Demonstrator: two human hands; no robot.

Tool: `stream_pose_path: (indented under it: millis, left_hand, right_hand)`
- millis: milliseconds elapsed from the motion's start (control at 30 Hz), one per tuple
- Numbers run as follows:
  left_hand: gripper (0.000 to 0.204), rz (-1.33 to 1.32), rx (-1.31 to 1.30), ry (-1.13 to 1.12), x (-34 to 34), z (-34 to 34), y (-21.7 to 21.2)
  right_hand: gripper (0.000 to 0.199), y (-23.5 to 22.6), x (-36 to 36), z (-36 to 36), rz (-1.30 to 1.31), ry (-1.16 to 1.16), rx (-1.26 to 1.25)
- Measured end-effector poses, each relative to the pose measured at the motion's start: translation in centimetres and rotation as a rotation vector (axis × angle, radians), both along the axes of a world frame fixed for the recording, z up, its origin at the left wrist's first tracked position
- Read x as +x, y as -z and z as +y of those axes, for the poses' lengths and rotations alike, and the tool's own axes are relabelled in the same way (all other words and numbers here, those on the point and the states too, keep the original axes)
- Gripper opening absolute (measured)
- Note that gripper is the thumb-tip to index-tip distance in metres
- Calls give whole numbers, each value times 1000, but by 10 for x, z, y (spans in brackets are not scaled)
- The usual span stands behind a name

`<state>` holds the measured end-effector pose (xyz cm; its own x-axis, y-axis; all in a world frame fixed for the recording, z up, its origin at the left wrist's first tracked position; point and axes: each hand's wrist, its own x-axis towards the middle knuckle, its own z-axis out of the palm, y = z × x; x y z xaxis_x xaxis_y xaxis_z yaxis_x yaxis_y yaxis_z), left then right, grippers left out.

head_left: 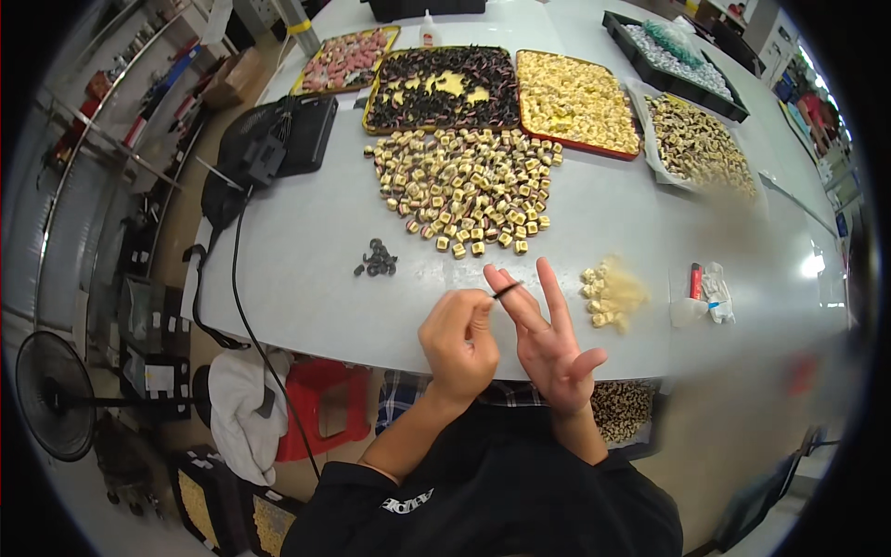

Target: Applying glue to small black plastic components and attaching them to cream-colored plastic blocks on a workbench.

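Observation:
Above the near edge of the table, my left hand [459, 345] is closed in a pinch. A thin dark piece [508, 290] sticks out at its fingertips and reaches across to the fingers of my right hand [554, 345]. That right hand is palm up, fingers apart and thumb stretched out. Whether it also grips the dark piece, I cannot tell. Beyond my hands lies a wide spread of small cream-and-dark cubes [469, 190]. A little pile of black pieces [377, 260] is to the left, and small cream cubes [603, 295] lie to the right.
At the back stand trays of pink pieces [345, 61], black pieces [444, 85] and cream cubes [574, 100]. A black tray with white pieces [677, 60] is far right. A black device [288, 135] sits left, its cable hanging down. A red lighter [695, 280] lies right.

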<state>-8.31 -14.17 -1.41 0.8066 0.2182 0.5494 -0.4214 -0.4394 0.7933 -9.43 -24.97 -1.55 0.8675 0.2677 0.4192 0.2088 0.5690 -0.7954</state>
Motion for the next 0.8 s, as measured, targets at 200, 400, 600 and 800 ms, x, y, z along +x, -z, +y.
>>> stream_pose_path:
  millis: [200,400,600,800]
  left_hand:
    - [11,-7,49,25,3,-6,-7]
    - [15,-111,146,119,-2,-21,-1]
    - [10,-38,16,22,2,-28,-13]
    - [10,-121,145,109,-4,-31,-8]
  right_hand:
    - [95,-2,-3,-11,-26,33,38]
    - [94,-4,-4,-22,-32,41,110]
    - [93,-7,-7,-28,-50,-11,174]
    - [94,-9,-9,-35,10,-46,291]
